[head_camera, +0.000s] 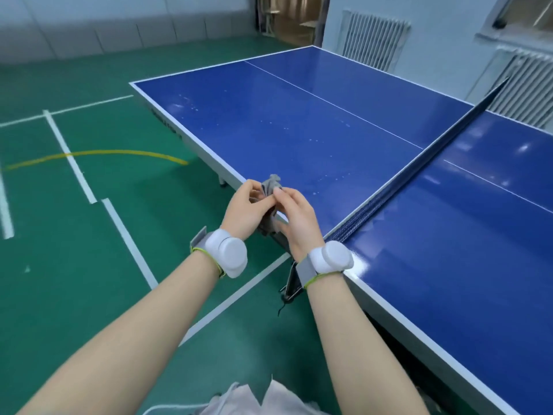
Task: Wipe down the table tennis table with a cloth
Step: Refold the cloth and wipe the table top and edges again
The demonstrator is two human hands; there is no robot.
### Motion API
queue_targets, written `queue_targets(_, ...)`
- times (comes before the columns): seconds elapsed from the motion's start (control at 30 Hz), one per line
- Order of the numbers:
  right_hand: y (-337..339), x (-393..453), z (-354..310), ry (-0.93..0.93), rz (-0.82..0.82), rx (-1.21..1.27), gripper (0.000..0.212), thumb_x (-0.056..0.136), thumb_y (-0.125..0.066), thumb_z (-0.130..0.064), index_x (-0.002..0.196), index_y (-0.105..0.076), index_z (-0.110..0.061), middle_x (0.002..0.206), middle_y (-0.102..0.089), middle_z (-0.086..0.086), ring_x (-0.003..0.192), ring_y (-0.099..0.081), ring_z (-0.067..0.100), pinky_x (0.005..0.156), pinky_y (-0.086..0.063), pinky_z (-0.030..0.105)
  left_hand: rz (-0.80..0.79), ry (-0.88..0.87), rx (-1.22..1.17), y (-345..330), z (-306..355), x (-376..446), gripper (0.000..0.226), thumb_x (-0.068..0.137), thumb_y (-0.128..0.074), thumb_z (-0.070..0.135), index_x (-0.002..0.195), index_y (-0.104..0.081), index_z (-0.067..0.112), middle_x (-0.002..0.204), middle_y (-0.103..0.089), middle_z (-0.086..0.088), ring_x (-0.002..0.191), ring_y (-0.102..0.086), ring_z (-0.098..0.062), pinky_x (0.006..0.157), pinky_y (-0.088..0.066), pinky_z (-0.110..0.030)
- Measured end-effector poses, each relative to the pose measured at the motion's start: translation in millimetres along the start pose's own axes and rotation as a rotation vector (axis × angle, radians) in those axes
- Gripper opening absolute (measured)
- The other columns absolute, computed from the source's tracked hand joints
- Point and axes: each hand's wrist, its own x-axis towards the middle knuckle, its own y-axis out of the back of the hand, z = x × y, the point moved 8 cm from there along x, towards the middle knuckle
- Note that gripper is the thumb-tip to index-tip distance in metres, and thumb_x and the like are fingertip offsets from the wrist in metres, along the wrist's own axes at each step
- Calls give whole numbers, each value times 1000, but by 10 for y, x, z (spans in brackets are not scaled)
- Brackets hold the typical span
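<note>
A blue table tennis table (pixel 314 124) with white lines fills the right and centre of the head view. Pale specks and smudges dot its near-left half. A small grey cloth (pixel 270 187) is bunched up between both hands above the table's side edge, close to the net post. My left hand (pixel 244 209) pinches the cloth from the left. My right hand (pixel 296 218) pinches it from the right, and part of the cloth hangs down below the fingers. Both wrists carry white sensor bands.
The dark net (pixel 425 175) runs diagonally across the table from the clamp (pixel 291 287) near my right wrist. Green sports floor (pixel 89 235) with white and yellow lines lies to the left. Radiators (pixel 374 40) line the far wall on the right.
</note>
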Motion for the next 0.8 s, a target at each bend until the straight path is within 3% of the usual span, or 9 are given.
queue_targets(0.13, -380, 40, 186, -5, 14, -26, 8, 95, -55, -20, 92, -59, -15, 95, -63, 6, 87, -59, 16, 80, -48, 33, -85, 18, 11, 410, -141, 33, 20, 83, -67, 16, 75, -49, 18, 79, -54, -1, 72, -51, -10, 61, -40, -7)
queue_targets(0.27, -757, 112, 380, -67, 67, 50, 15, 98, -46, -20, 85, -50, -16, 81, -59, 2, 79, -57, 15, 76, -46, 31, -104, 46, -38, 850, -321, 134, 13, 86, -63, 14, 76, -57, 20, 76, -58, 5, 73, -54, -7, 79, -45, -20)
queue_targets(0.33, -861, 156, 478, -87, 113, 58, 16, 99, -43, -20, 85, -48, -17, 82, -58, 1, 80, -56, 14, 74, -45, 30, -2, 36, 17, 1123, -388, 191, 9, 88, -60, 12, 79, -60, 15, 75, -58, 6, 73, -53, -8, 73, -43, -12)
queue_targets(0.4, -941, 178, 577, -100, 148, 36, 16, 99, -41, -23, 86, -48, -19, 85, -56, -1, 84, -53, 15, 74, -43, 30, 200, 41, 146, 1472, -498, 244, 5, 87, -60, 13, 92, -62, 13, 75, -52, 5, 74, -49, -14, 68, -42, -17)
queue_targets(0.5, -1042, 225, 689, -114, 175, 31, 15, 99, -39, -27, 89, -49, -22, 92, -55, -3, 92, -51, 16, 75, -42, 28, 387, 176, 93, 1869, -763, 281, 30, 86, -61, 18, 115, -51, 13, 77, -43, 4, 79, -48, -20, 72, -38, -26)
queue_targets(0.6, -1155, 291, 788, -169, 163, 98, 20, 98, -41, -28, 103, -55, -15, 108, -62, 6, 104, -59, 22, 81, -50, 32, 243, 255, 91, 1809, -953, 392, 23, 89, -58, 33, 97, -49, 13, 82, -50, -3, 78, -53, -22, 70, -41, -28)
queue_targets(0.7, -1276, 384, 857, -243, 109, 188, 33, 96, -44, -29, 118, -57, -8, 110, -64, 11, 100, -64, 24, 86, -50, 38, -90, 416, 157, 1465, -1143, 399, 50, 91, -37, 57, 80, -57, 12, 84, -59, -3, 76, -55, -19, 75, -41, -25)
queue_targets(0.77, -1310, 521, 876, -256, 89, 227, 28, 97, -45, -26, 112, -60, -7, 99, -65, 9, 90, -63, 22, 84, -50, 37, -209, 591, -200, 1276, -1265, 356, 61, 87, -34, 67, 96, -66, 15, 97, -68, -5, 86, -64, -21, 84, -48, -30)
queue_targets(0.8, -1320, 615, 893, -264, 77, 241, 27, 97, -46, -25, 110, -60, -7, 95, -65, 9, 88, -63, 22, 85, -51, 39, -245, 662, -400, 1210, -1287, 352, 62, 87, -32, 68, 96, -66, 17, 92, -70, -5, 80, -66, -20, 76, -50, -29)
